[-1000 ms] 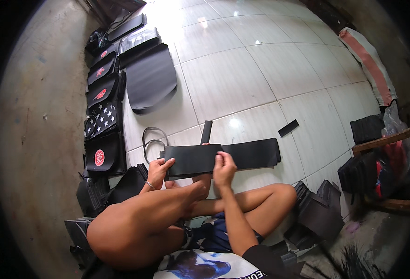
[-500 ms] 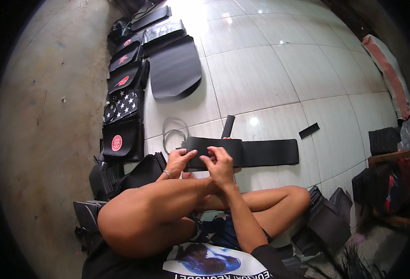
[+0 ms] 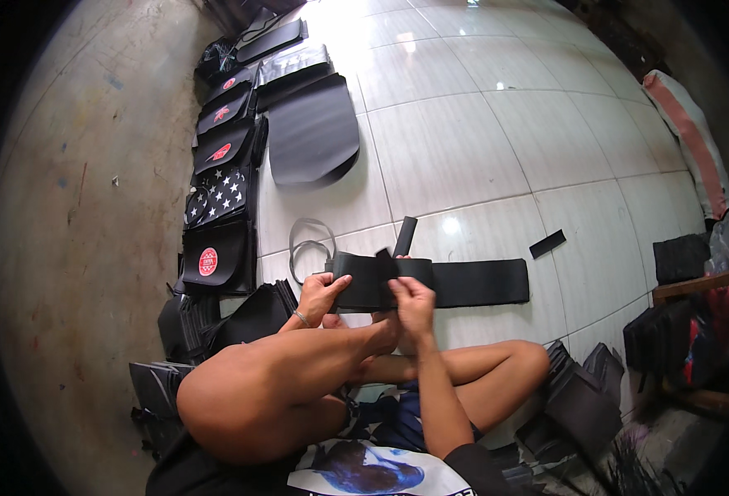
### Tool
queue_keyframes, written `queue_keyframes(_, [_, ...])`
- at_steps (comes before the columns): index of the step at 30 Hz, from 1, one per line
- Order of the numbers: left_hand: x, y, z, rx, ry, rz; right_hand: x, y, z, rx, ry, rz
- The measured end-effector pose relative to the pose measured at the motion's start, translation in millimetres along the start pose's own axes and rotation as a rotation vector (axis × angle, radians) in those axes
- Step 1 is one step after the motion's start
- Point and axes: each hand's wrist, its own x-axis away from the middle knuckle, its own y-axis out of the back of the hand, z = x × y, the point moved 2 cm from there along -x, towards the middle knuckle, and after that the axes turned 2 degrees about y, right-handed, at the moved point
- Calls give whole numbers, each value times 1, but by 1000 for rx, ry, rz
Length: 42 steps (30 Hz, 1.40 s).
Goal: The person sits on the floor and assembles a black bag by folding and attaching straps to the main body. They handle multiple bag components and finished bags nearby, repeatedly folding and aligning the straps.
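Note:
In front of my shins lies a wide black sheet piece (image 3: 366,279), with another flat black piece (image 3: 480,283) reaching out to its right on the floor. My left hand (image 3: 321,296) is closed on the left end of the wide sheet, thumb on top. Fingers of my right hand (image 3: 414,302), slightly blurred, pinch a small dark strip (image 3: 386,261) whose far end sticks up past the sheet's upper edge. A loose black strip (image 3: 406,236) lies just beyond. Left of it is a grey cord loop (image 3: 310,236) beside my left hand.
Stacked black flaps with red prints (image 3: 207,262) and a star-patterned one (image 3: 217,197) line the left wall. A large rounded black panel (image 3: 312,132) lies beyond. Another short strip (image 3: 547,242) rests on the tiles at right. More black pieces (image 3: 583,397) are beside my right knee.
My right hand has moved slightly right and down, and the small dark strip now shows above its fingers, over the sheet. My left hand still holds the sheet's left end.

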Motion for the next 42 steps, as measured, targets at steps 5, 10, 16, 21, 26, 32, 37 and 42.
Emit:
queue_keyframes(5, [0, 7, -6, -54, 54, 5, -21, 214, -6, 461, 65, -866])
queue_keyframes(10, [2, 6, -3, 135, 32, -41, -26, 179, 4, 221, 323, -872])
queue_keyframes(16, [3, -4, -11, 76, 48, -38, -6, 73, 7, 635, 257, -239])
queue_keyframes(21, [4, 9, -3, 45, 17, -57, -14, 58, 27, 522, 360, -314])
queue_keyframes(26, [-1, 0, -5, 55, -94, -28, -27, 92, -6, 670, 249, -369])
queue_keyframes(32, [-4, -13, -5, 76, -12, 1, 20, -24, 55, 405, 221, 62])
queue_keyframes(37, [10, -16, -27, -157, -72, 42, 22, -36, 56, 571, 189, 117])
queue_keyframes(42, [23, -18, -44, -262, -159, 17, 15, -29, 46, 597, 74, 166])
